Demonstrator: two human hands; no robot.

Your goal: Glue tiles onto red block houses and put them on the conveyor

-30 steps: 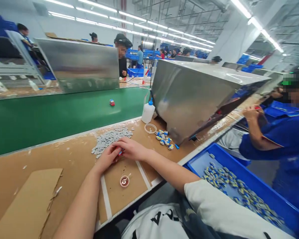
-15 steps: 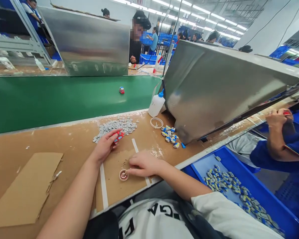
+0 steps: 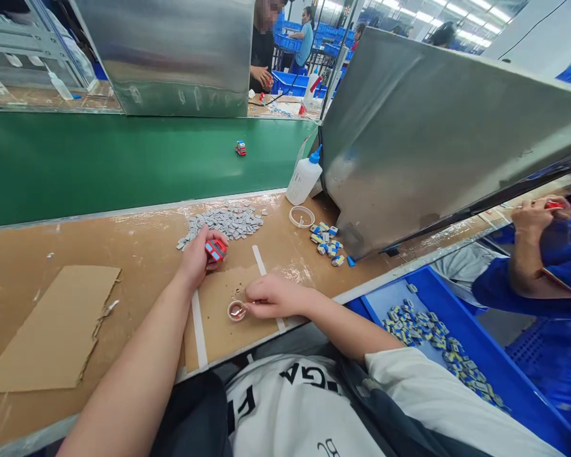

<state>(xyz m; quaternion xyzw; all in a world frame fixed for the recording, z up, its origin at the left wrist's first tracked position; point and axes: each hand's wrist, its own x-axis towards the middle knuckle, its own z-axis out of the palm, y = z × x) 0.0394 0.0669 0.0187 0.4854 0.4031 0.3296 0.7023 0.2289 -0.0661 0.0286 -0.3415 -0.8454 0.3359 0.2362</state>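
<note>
My left hand (image 3: 197, 257) is closed around a small red toy part (image 3: 216, 249), held just above the brown worktop in front of a heap of small grey pieces (image 3: 223, 222). Nearer the table's front edge, my right hand (image 3: 271, 296) pinches a thin stick whose tip sits in a small round pink cap (image 3: 236, 310). A cluster of blue, yellow and white parts (image 3: 327, 242) lies to the right of both hands.
A white squeeze bottle with a blue tip (image 3: 304, 177) and a clear ring (image 3: 301, 216) stand by a large metal hood (image 3: 438, 127). Behind runs a green conveyor belt (image 3: 99, 165) carrying one small toy (image 3: 240, 148). A blue bin of parts (image 3: 438, 336) and a co-worker's hands (image 3: 533, 216) are at right. A cardboard sheet (image 3: 52, 330) lies at left.
My right hand left the toy part and came down to the pink cap, taking the stick. My left hand lifted and turned the red part. The view tilted downward.
</note>
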